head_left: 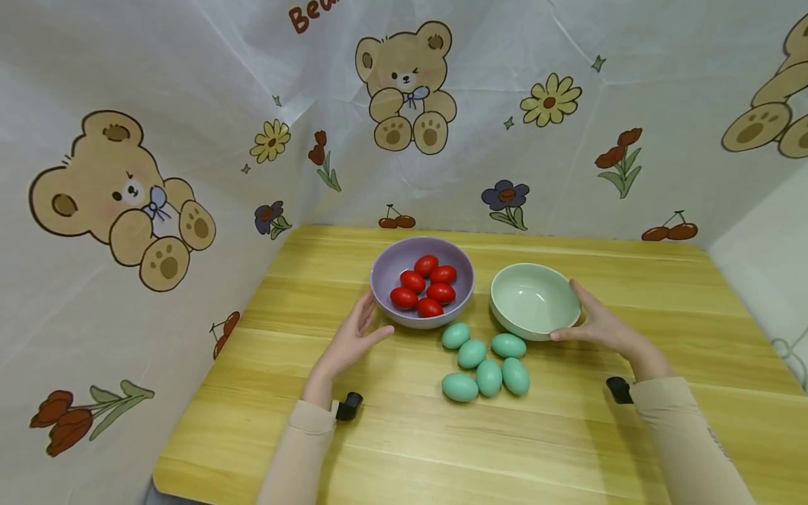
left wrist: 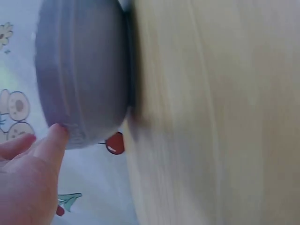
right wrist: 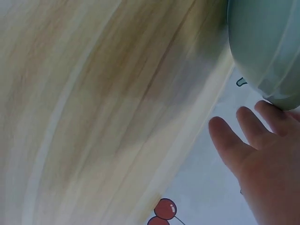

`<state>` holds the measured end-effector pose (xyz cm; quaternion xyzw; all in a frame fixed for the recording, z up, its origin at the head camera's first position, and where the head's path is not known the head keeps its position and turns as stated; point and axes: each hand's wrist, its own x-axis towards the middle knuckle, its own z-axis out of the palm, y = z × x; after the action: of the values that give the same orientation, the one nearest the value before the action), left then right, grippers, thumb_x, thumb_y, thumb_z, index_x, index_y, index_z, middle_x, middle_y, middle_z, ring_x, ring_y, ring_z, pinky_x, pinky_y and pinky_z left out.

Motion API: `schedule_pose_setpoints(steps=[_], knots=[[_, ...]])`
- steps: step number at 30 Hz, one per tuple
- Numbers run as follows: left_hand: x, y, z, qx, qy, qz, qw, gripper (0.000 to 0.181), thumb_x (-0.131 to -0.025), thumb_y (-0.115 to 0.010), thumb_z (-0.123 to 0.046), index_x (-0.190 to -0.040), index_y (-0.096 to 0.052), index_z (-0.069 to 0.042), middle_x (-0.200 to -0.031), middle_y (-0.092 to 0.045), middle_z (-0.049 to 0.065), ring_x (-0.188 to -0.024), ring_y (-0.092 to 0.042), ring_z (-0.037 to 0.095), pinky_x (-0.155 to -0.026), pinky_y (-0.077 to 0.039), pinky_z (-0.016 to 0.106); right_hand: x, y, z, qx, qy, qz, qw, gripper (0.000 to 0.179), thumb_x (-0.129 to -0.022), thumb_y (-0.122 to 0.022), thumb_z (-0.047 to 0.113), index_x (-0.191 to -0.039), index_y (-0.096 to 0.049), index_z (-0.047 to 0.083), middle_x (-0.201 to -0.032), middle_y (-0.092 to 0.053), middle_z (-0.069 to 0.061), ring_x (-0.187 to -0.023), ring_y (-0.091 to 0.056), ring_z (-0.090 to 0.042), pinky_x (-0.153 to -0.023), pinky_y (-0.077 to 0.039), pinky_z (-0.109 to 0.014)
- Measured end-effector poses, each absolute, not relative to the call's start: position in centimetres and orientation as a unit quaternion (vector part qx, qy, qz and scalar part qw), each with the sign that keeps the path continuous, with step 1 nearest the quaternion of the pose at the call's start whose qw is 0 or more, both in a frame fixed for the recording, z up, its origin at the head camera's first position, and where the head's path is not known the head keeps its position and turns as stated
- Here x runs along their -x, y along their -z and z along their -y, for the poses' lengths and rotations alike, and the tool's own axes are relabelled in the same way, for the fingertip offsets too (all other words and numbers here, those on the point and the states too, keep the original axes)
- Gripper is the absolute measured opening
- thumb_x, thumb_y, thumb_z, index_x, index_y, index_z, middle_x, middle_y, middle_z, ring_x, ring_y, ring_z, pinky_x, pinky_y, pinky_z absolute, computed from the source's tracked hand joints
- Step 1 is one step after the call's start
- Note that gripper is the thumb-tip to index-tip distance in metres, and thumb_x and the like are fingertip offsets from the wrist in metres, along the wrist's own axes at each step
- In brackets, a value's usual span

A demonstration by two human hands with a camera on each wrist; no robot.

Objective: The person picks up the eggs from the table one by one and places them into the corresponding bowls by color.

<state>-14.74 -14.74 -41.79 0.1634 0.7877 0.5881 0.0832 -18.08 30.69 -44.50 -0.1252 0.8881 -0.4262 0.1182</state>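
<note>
A purple bowl (head_left: 421, 323) holds several red eggs (head_left: 404, 298). My left hand (head_left: 347, 341) is at its left side, a fingertip at the outer wall and the thumb held apart from it. The left wrist view shows that fingertip against the bowl's side (left wrist: 93, 70). To the right is a pale green bowl (head_left: 533, 301) with nothing inside. My right hand (head_left: 600, 326) reaches round its right side, thumb at the front and fingers at the rim. In the right wrist view the fingers are spread and nearly straight beside the green bowl (right wrist: 267, 42).
Several mint-green eggs (head_left: 489, 377) lie loose on the wooden table (head_left: 404, 449) in front of and between the bowls. A white cloth (head_left: 252, 42) printed with bears and flowers hangs behind and to the left. Each wrist carries a small black device (head_left: 349, 406).
</note>
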Motion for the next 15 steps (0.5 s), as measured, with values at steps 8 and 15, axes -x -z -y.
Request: schedule_pose_setpoints(steps=[8, 15], knots=[[11.7, 40.8, 13.2, -0.188, -0.561, -0.8, 0.101, 0.07, -0.089, -0.064, -0.013, -0.143, -0.023, 0.004, -0.147, -0.022, 0.022, -0.133, -0.025, 0.034, -0.107, -0.025, 0.041, 18.2, 44.5, -30.8, 0.13, 0.424, -0.886, 0.134, 0.113, -0.078, -0.076, 0.023, -0.146, 0.013, 0.006, -0.149, 0.011, -0.025, -0.131, 0.004, -0.051, -0.096, -0.01, -0.072], [10.0, 43.0, 10.3, -0.216, -0.561, -0.791, 0.116, 0.063, -0.087, -0.066, -0.015, -0.141, -0.035, -0.005, -0.143, -0.034, 0.014, -0.13, -0.032, 0.03, -0.106, -0.029, 0.035, 18.1, 44.3, -30.9, 0.12, 0.416, -0.892, 0.129, 0.111, -0.078, -0.075, 0.027, -0.146, 0.01, 0.005, -0.15, 0.009, -0.024, -0.132, 0.003, -0.05, -0.095, -0.012, -0.073]])
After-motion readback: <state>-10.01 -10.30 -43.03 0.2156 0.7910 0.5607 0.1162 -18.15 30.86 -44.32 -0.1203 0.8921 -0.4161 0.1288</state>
